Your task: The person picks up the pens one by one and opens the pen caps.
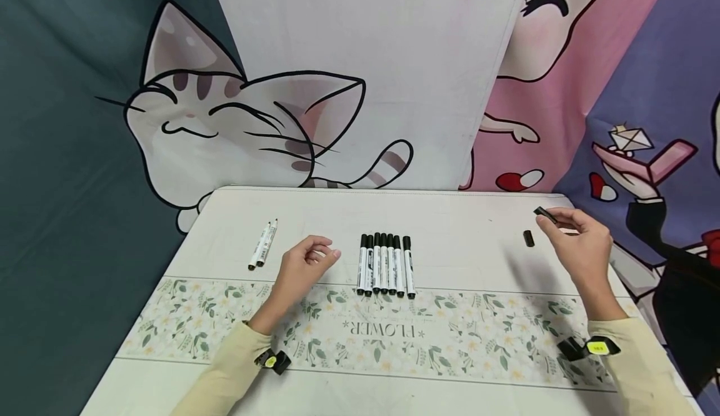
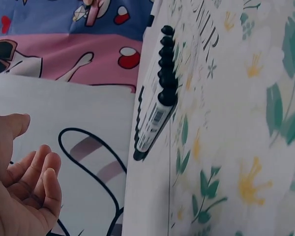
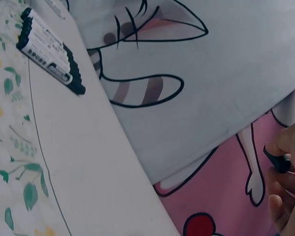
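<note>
Between thumb and fingers, my right hand (image 1: 582, 244) pinches a black marker cap (image 1: 545, 215) above the right side of the table; the right wrist view shows the same cap (image 3: 277, 160) at the fingertips. A second black cap (image 1: 529, 238) lies on the table just left of that hand. My left hand (image 1: 304, 263) hovers left of the middle, fingers loosely bent and holding nothing. To its right, several capped white markers (image 1: 384, 265) lie side by side in a row. Two uncapped markers (image 1: 263, 244) lie together to its left, tips pointing away.
A white table cover (image 1: 461, 228) with a floral band (image 1: 478, 341) lettered FLOWER spreads under everything. Behind the table's back edge hangs a cloth with a cartoon cat (image 1: 225, 128). Dark green cloth (image 1: 67, 216) hangs at the left, pink and purple cloth (image 1: 630, 91) at the right.
</note>
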Motion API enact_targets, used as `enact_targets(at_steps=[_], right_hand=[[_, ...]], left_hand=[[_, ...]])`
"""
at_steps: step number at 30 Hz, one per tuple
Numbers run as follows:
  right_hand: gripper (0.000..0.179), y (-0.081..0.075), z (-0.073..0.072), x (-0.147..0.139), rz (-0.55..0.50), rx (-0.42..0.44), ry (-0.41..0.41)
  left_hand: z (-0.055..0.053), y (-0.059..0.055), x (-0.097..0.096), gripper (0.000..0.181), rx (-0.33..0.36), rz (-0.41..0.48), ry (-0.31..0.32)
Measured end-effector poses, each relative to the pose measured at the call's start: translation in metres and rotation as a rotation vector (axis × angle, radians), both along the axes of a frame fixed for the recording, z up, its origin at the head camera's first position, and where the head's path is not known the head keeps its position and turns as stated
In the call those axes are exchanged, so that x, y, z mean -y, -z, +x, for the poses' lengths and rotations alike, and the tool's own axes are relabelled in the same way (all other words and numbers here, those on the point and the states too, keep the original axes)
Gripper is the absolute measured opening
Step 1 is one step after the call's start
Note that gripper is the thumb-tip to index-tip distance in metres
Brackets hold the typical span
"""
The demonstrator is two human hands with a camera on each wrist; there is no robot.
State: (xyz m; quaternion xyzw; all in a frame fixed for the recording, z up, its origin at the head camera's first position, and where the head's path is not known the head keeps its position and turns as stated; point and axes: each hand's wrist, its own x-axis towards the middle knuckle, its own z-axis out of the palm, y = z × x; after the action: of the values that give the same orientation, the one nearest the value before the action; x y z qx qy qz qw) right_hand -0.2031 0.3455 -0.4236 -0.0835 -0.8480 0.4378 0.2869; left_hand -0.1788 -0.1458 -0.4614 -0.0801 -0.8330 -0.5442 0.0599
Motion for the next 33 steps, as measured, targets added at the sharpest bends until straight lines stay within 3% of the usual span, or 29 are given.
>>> enact_targets(at_steps=[8, 15, 19, 30, 33], right_hand=[[0.040, 0.016, -0.018, -0.016, -0.090, 0.162, 0.102], [0.050, 0.030, -0.036, -0.030, -0.197, 0.384, 0.149], [0.048, 0.038, -0.043, -0.037, -0.232, 0.469, 0.179], [0.039, 0.069, -0.046, -0.058, -0.229, 0.544, 0.195], [0.043, 0.075, -0.046, -0.060, -0.210, 0.553, 0.202]], left_hand=[[0.002, 0.006, -0.013, 0.031, 0.032, 0.004, 0.035], [0.003, 0.009, -0.020, 0.028, 0.068, -0.006, 0.031], [0.003, 0.011, -0.024, 0.029, 0.085, -0.002, 0.043], [-0.001, 0.019, -0.033, 0.037, 0.098, -0.036, 0.053], [-0.002, 0.021, -0.035, 0.040, 0.094, -0.052, 0.058]])
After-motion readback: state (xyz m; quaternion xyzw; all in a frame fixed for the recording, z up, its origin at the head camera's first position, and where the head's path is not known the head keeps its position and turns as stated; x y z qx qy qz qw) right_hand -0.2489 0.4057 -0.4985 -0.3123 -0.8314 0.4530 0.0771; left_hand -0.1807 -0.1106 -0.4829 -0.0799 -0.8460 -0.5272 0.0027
